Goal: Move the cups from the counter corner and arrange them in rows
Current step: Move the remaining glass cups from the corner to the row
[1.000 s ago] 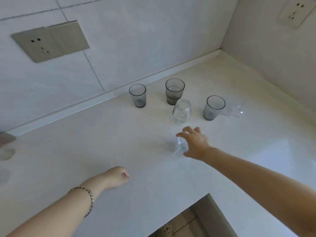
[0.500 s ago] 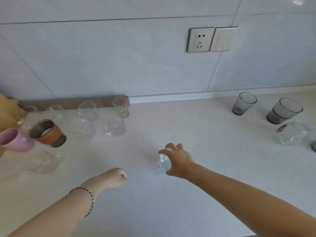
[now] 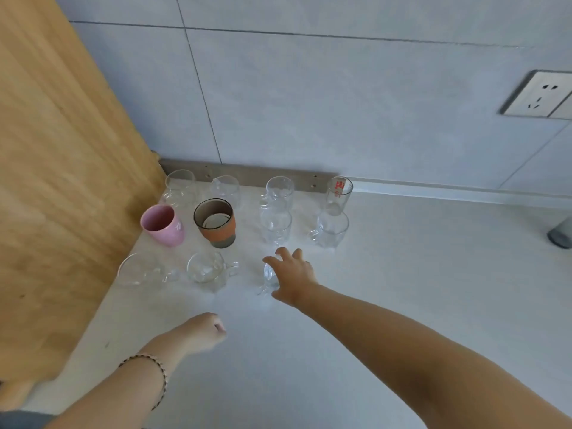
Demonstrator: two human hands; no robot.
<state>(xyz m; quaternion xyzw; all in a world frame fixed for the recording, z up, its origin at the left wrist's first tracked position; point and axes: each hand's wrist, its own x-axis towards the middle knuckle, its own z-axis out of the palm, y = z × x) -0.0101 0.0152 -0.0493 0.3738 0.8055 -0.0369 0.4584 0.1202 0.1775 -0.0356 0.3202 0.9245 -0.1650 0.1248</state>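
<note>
Right hand (image 3: 291, 274) gripping clear cup (image 3: 268, 275), left hand (image 3: 205, 331) fisted

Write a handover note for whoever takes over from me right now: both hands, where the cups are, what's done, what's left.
Right hand grips a clear glass cup low over the counter, third in the front row; I cannot tell if it is set down yet.
Left hand is a fist, holding nothing.
Done: back row of four glasses, with the red-printed glass at its right end; middle row of pink cup, orange-banded cup and two clear glasses; front row with two clear mugs.
Left: release this cup, then fetch the grey cup at the right edge of view.
</note>
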